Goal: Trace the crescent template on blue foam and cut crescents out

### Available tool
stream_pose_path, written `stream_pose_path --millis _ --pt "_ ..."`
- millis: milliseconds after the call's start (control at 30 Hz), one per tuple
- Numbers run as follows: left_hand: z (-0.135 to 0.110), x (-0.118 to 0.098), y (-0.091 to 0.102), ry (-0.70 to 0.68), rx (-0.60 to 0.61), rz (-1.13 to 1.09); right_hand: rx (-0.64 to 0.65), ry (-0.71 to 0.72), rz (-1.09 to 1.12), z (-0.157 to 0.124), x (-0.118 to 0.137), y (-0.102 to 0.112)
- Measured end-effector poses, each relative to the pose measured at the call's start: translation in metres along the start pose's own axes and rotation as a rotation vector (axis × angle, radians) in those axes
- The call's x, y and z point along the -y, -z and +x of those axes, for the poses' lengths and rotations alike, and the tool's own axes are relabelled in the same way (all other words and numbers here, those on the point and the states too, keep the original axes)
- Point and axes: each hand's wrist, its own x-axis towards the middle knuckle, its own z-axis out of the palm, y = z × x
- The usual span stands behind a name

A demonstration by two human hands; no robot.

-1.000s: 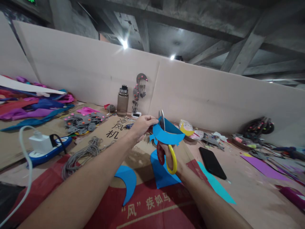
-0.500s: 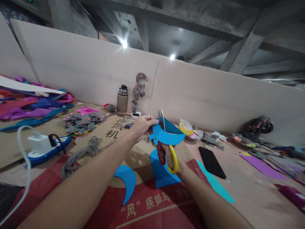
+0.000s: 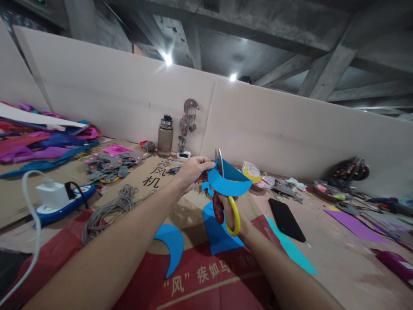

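Observation:
My left hand (image 3: 197, 171) pinches the left end of a blue sheet (image 3: 229, 184), thin like felt or craft foam, held above the table. My right hand (image 3: 227, 209) grips scissors (image 3: 235, 217) with one red and one yellow handle loop. The blades point upward, slightly apart, at the sheet near my left fingertips. The sheet's front part is curved like a crescent, with a darker blue part behind it. Below lie a cut blue crescent (image 3: 174, 245) and another blue piece (image 3: 221, 234), both on a printed cardboard sheet (image 3: 200, 286).
A black phone (image 3: 286, 219) and a turquoise strip (image 3: 295, 249) lie to the right. Grey cord (image 3: 108, 215) and a blue power strip (image 3: 66, 204) are on the left. A bottle (image 3: 165, 137) and a hanging grey ornament (image 3: 190, 114) stand by the back panel.
Very little differs. The right end of the blue sheet has shifted slightly to the right; both hands and the scissors stay almost in place.

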Motion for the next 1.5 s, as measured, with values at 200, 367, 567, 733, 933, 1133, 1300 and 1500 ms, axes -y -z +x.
stream_pose_path --millis 200,367,567,733,933,1133,1300,1500 --pt "-0.003 -0.006 -0.003 0.02 -0.035 0.014 -0.004 0.001 0.017 -0.002 0.001 0.001" --pt "-0.006 -0.01 -0.006 0.038 -0.054 -0.004 -0.007 0.002 0.042 0.001 -0.006 0.001" --pt "-0.004 -0.008 -0.005 0.022 -0.056 -0.021 -0.021 -0.002 0.056 0.008 -0.02 0.001" --pt "-0.001 -0.008 -0.001 0.016 -0.061 -0.029 -0.005 0.053 0.021 0.006 -0.016 0.001" --pt "-0.001 -0.007 0.0 0.011 -0.064 -0.032 0.002 0.067 -0.024 0.002 -0.006 0.001" --pt "0.0 -0.008 0.006 0.005 -0.052 -0.031 0.007 0.116 0.004 0.003 -0.01 0.004" --pt "-0.001 -0.011 0.007 -0.021 -0.058 -0.018 0.012 0.123 0.058 0.002 -0.009 0.002" --pt "-0.001 -0.011 0.008 -0.024 -0.054 -0.014 -0.005 0.145 -0.008 0.0 -0.004 0.003"
